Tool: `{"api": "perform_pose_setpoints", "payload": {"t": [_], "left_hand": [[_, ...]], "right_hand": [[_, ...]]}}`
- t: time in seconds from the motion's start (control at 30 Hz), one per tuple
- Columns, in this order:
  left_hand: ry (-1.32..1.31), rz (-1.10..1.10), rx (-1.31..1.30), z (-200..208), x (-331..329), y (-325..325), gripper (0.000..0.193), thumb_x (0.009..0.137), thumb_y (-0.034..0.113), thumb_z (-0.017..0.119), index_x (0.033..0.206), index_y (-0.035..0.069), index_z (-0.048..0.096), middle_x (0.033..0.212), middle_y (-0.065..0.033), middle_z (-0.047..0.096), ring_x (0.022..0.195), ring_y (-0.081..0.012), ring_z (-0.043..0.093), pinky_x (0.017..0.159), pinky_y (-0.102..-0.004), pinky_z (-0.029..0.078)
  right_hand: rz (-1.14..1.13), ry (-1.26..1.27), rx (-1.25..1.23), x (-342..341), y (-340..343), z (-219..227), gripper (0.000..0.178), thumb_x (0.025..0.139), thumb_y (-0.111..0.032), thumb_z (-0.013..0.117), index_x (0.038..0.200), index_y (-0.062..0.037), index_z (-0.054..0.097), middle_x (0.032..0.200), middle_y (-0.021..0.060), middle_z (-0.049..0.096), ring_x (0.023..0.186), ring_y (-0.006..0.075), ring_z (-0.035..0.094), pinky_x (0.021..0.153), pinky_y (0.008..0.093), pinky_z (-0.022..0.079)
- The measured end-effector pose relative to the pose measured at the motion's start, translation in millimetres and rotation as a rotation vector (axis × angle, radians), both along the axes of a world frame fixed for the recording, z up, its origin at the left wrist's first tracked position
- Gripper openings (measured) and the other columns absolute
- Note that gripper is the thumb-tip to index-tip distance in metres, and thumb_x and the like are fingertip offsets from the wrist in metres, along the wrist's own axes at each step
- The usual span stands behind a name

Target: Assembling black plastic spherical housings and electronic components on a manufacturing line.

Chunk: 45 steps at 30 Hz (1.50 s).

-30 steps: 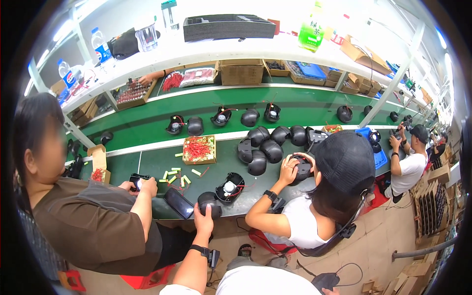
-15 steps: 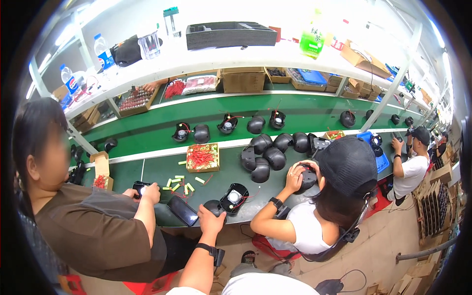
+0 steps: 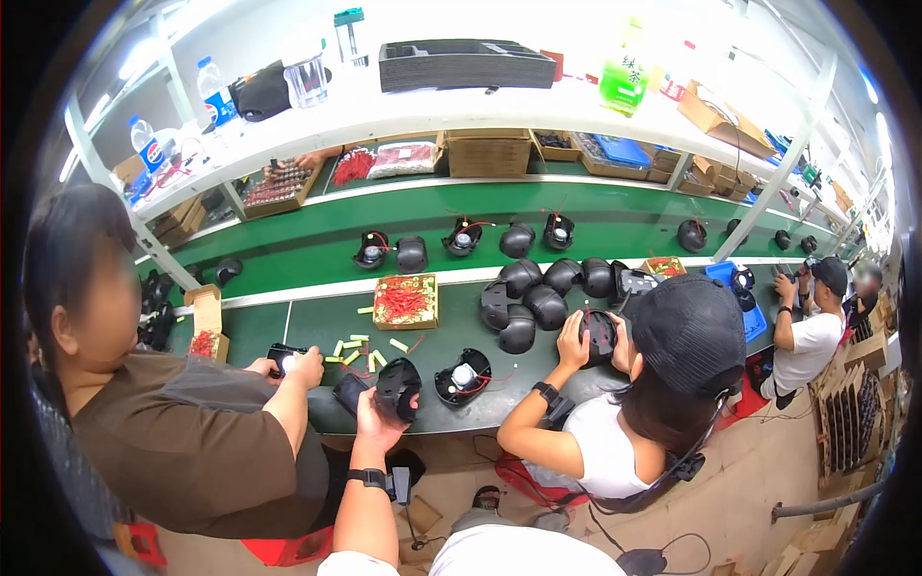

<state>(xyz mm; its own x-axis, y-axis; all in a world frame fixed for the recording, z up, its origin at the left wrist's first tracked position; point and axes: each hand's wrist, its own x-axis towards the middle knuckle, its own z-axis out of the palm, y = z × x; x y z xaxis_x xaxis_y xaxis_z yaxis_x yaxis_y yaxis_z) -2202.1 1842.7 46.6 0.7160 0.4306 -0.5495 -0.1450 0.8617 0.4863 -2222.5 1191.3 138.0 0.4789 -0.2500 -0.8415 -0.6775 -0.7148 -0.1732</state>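
Observation:
My left hand (image 3: 378, 429) is closed on a black dome-shaped shell (image 3: 395, 392), held up over the front edge of the bench with its hollow side partly turned into view. A wrist strap sits on that forearm. To the right of it, an open shell with a round white part and thin red wires (image 3: 463, 376) lies on the green bench. A dark flat phone-like object (image 3: 349, 392) is beside my hand, partly covered. Several small yellow-green cylinders with red wires (image 3: 357, 351) lie just beyond. My right hand is out of the picture.
A person on the left holds a small black part (image 3: 286, 361); one on the right holds a black shell (image 3: 599, 338). Several black shells (image 3: 545, 307) cluster mid-bench. Beyond are a cardboard box of red-wired pieces (image 3: 436, 319), the green belt (image 3: 336, 240) and a white shelf (image 3: 499, 108).
My left hand has lifted the black shell off the bench, moved it leftward and tilted it, now partly covering the dark flat object. The view has shifted slightly.

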Motion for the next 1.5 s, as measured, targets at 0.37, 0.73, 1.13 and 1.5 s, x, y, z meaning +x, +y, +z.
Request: {"api": "perform_pose_setpoints", "payload": {"t": [0.37, 0.73, 1.13, 1.5], "left_hand": [[0.910, -0.094, 1.363, -35, 13, -31, 0.074, 0.078, 0.029, 0.081, 0.131, -0.005, 0.041, 0.128, -0.0300, 0.053, 0.120, -0.0421, 0.055, 0.101, -0.0451, 0.045], [0.915, -0.464, 1.787, -9, 5, -56, 0.085, 0.067, 0.012, 0.087, 0.137, 0.006, 0.039, 0.154, -0.0263, 0.024, 0.138, -0.0451, 0.035, 0.111, -0.0494, 0.039], [0.973, -0.471, 2.078, -45, 20, -59, 0.068, 0.070, 0.004, 0.075, 0.133, 0.004, 0.047, 0.155, -0.0286, 0.024, 0.138, -0.0525, 0.035, 0.096, -0.0504, 0.052], [0.806, -0.275, 2.003, -22, -1, -134, 0.069, 0.070, 0.001, 0.074, 0.133, -0.001, 0.047, 0.144, -0.0289, 0.042, 0.134, -0.0461, 0.041, 0.112, -0.0510, 0.034]], "right_hand": [[-0.050, -0.065, 0.083, 0, -1, -19, 0.090, 0.089, -0.052, 0.064, 0.150, 0.0071, 0.034, 0.134, 0.0297, 0.058, 0.127, 0.0366, 0.054, 0.106, 0.0392, 0.041], [0.056, -0.053, -0.036, 8, 20, 15, 0.086, 0.089, -0.049, 0.065, 0.150, 0.0055, 0.036, 0.134, 0.0288, 0.059, 0.125, 0.0363, 0.055, 0.105, 0.0399, 0.042], [-0.287, -0.131, 0.000, -48, -26, -16, 0.057, 0.092, -0.038, 0.066, 0.127, 0.0052, 0.058, 0.113, 0.0204, 0.067, 0.103, 0.0310, 0.061, 0.090, 0.0413, 0.048], [-0.783, -0.202, 0.221, -133, -119, -81, 0.054, 0.091, -0.027, 0.069, 0.132, 0.0047, 0.055, 0.107, 0.0143, 0.069, 0.092, 0.0234, 0.065, 0.081, 0.0383, 0.053]]}}
